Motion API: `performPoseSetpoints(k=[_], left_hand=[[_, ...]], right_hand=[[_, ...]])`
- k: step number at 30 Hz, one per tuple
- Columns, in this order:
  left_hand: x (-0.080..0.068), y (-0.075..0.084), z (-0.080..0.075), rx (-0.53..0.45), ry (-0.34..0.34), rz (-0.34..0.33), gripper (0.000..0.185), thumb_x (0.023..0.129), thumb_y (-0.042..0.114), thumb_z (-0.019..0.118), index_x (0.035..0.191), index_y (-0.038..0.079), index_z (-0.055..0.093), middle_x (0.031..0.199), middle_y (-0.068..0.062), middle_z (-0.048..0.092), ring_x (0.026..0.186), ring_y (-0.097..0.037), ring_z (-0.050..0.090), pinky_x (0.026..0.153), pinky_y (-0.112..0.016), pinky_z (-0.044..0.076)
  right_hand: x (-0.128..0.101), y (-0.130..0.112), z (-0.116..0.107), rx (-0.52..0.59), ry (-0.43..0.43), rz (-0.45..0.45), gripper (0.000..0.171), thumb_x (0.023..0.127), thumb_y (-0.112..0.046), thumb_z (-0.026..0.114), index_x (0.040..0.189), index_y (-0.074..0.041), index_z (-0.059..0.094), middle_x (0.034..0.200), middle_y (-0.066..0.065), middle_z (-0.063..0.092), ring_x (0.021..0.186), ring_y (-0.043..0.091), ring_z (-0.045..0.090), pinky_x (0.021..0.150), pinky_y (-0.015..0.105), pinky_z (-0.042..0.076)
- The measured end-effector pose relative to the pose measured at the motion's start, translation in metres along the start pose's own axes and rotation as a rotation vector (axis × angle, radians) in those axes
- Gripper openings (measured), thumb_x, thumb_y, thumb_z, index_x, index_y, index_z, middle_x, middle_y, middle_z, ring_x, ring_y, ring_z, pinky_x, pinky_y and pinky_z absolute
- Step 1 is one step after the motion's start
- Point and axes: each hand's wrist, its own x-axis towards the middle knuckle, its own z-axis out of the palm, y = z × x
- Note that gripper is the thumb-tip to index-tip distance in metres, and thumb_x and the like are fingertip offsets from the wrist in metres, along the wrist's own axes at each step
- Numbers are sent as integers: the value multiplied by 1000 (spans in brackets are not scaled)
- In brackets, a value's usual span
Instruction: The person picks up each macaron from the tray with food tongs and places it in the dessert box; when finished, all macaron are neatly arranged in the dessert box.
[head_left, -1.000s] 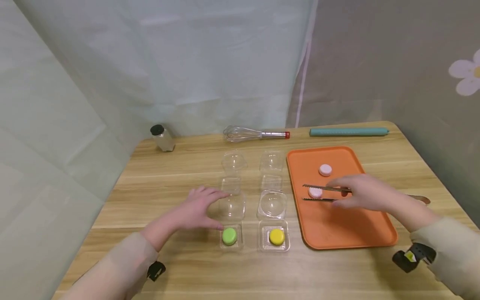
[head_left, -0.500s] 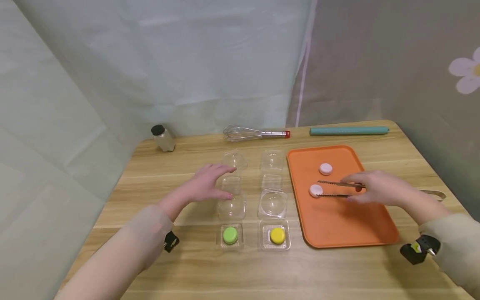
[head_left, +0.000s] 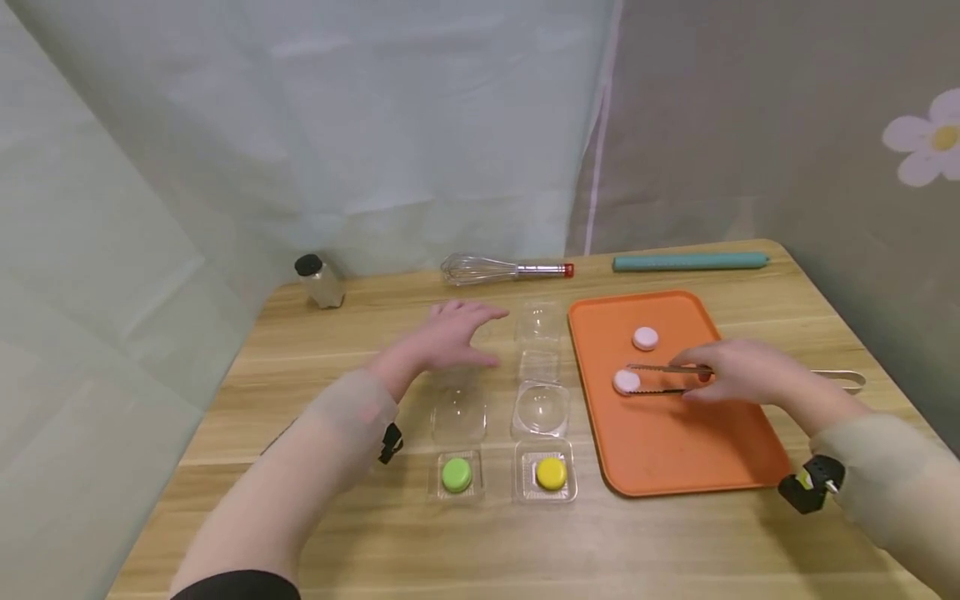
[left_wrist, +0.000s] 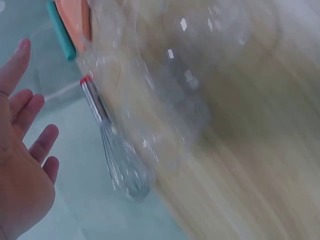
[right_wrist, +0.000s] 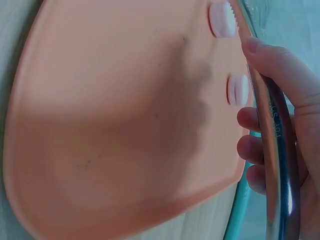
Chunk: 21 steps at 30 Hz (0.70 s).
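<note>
left hand open, now moved from the near clear boxes to the far empty box | right hand grips tongs, now closed on pink macaron on tray, right table side

Over the past second, the left hand has travelled from beside the green macaron toward twelve o'clock, fingers spread, and now hovers over the far clear box in the left column, its forearm crossing the table. The right hand has drawn the tongs slightly toward three o'clock on the orange tray, their toothed tips now closing on the nearer pink macaron.
</note>
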Motion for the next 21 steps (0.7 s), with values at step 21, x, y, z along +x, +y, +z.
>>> performPoseSetpoints(k=[21], left_hand=[[37,23,31,90,-128,-37,74,85,44,65,147,21,31,151,-4,29,135,-32,24,110,-55,7]], right_hand=[[7,-1,9,-29,37,-18,38,76,-35,76,108,-16,68,79,-9,58,67,9,47,59,31,41]])
